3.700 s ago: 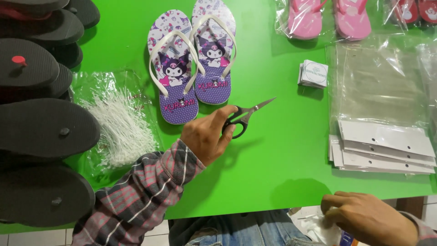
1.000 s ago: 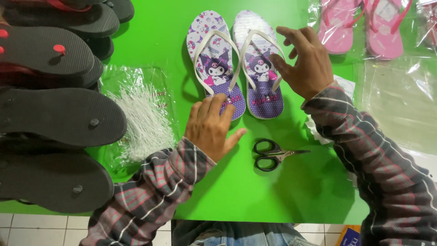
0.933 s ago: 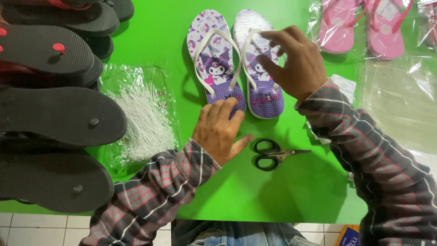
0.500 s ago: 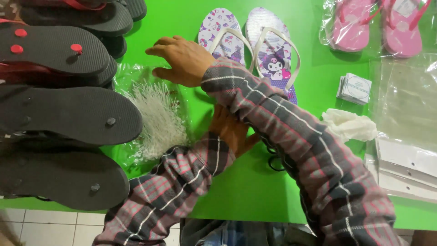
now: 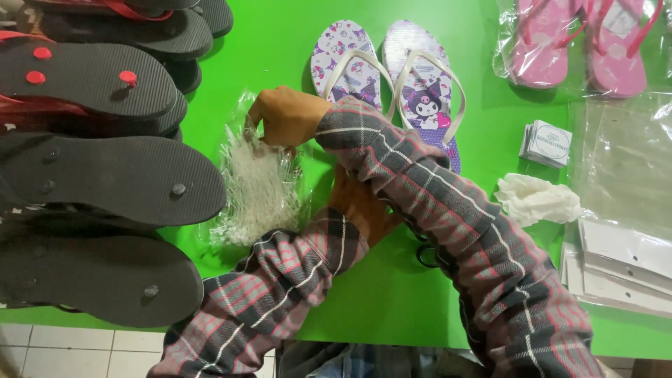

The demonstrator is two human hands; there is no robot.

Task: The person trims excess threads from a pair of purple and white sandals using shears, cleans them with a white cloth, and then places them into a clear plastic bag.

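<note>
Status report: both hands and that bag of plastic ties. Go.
Right hand crossed over, fingers in the bag of white plastic ties. Left hand flat on the green table, mostly hidden under the right sleeve. Scissors nearly covered by that sleeve.

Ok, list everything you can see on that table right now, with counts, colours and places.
table: one, green, under everything
patterned flip-flops: two, purple and white with white straps, top centre
tag fasteners: one clear bag of white ones, left of centre
black soles: a stack, count unclear, some with red plugs, left edge
pink flip-flops: two, bagged in clear plastic, top right
labels: small white stack, right of the patterned pair
crumpled wrap: one, white, below the labels
clear bags: flat pile, right edge
cards: white stack, lower right
scissors: black handles, mostly hidden under the right sleeve
right hand: crossed over, fingers in the tag fasteners
left hand: flat on the table, partly covered
</note>
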